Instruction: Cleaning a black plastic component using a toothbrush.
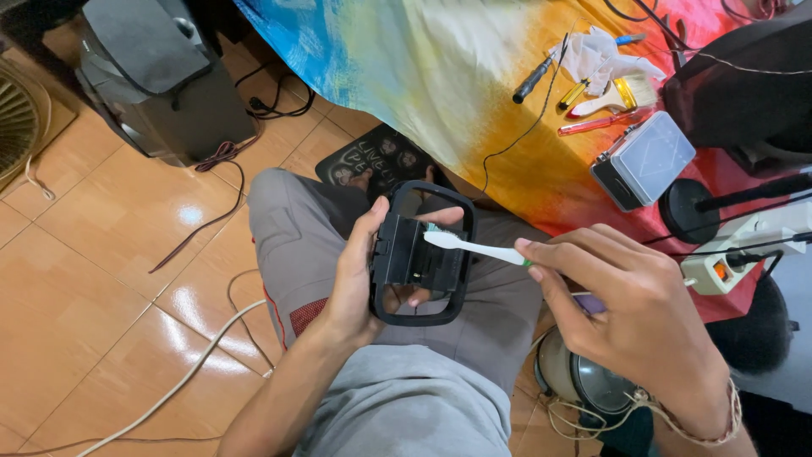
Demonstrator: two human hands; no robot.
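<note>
My left hand (355,275) grips a black plastic frame-shaped part (421,254) over my lap, thumb on its left edge and fingers showing through its opening. My right hand (626,309) holds a white toothbrush (474,248) by its handle. The brush head rests against the inside of the black part. A cord bracelet circles my right wrist.
A table with a colourful cloth (474,76) holds a paintbrush (622,95), screwdrivers (533,80), a white cloth, a grey tin box (644,159), a lamp base and a power strip (740,254). A black speaker (161,76) and cables lie on the tiled floor.
</note>
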